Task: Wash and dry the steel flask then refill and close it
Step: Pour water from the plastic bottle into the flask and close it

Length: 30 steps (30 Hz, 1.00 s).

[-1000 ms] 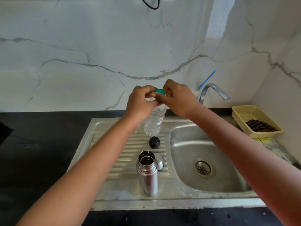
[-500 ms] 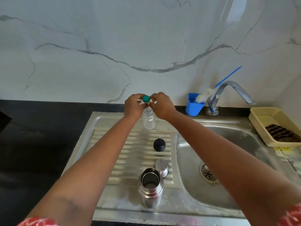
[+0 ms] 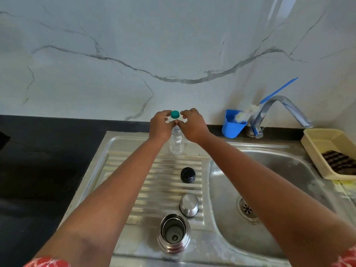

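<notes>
The left hand [image 3: 160, 125] and the right hand [image 3: 193, 126] are both stretched forward over the far edge of the draining board [image 3: 134, 189]. Together they grasp the neck of a clear plastic bottle [image 3: 176, 140], the fingers of each hand curled around it just under the green cap [image 3: 175, 114], which is on the bottle. The bottle stands upright, and its bottom is at the far end of the ribbed board; it is not clear if it touches the metal.

Nearer to the person, on the same board, a black stopper [image 3: 187, 174] stands alone. Below it lies the steel cup lid [image 3: 189, 204], turned upside down. Just beside this lid, at the near edge, stands the steel flask [image 3: 174, 233], upright and open, so that its inside is visible.

To the right is the sink basin [image 3: 279, 180] with its drain [image 3: 247, 208]. Behind it the tap [image 3: 277, 110] rises, and next to the tap a blue holder [image 3: 232, 125] keeps a bottle brush [image 3: 248, 112]. At the far right a cream tray [image 3: 317, 143] contains a dark scrubber [image 3: 340, 163].
</notes>
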Tool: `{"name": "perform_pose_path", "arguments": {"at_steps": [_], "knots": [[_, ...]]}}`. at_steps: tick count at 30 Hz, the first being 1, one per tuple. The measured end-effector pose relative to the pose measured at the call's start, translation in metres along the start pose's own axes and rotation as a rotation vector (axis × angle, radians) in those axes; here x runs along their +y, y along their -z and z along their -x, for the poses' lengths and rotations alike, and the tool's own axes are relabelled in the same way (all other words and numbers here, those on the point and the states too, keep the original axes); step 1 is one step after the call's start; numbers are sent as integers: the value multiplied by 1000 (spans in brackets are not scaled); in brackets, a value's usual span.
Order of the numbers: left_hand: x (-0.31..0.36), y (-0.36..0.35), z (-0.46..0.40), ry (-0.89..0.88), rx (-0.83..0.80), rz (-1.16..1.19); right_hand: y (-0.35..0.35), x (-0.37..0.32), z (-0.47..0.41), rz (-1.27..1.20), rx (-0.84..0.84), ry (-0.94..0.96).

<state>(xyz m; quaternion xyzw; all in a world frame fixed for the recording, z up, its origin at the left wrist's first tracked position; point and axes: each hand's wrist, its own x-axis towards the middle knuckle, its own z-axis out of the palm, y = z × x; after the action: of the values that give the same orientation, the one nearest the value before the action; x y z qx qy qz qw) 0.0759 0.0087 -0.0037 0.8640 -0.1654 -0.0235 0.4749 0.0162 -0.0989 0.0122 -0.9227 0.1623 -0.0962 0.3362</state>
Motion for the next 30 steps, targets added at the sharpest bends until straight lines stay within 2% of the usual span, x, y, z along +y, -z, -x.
{"name": "perform_pose_path", "arguments": {"at_steps": [11, 14, 16, 19, 23, 27, 30], "knots": [[1, 5, 15, 22, -18, 48, 9, 11, 16, -94, 26, -22], [-5, 8, 36, 1, 42, 78, 6, 19, 36, -116, 46, -34], [-16, 7, 58, 46, 81, 110, 2, 28, 56, -92, -4, -17], [-41, 4, 93, 198, -50, 137, -10, 49, 88, -35, -179, 6], [-75, -7, 122, 396, -328, 163, -33, 76, 109, 23, -275, -90], [-80, -27, 133, 450, -418, 183, -57, 89, 108, 198, -376, -116], [-74, -35, 139, 455, -447, 189, -72, 91, 110, 187, -345, -106]]}}
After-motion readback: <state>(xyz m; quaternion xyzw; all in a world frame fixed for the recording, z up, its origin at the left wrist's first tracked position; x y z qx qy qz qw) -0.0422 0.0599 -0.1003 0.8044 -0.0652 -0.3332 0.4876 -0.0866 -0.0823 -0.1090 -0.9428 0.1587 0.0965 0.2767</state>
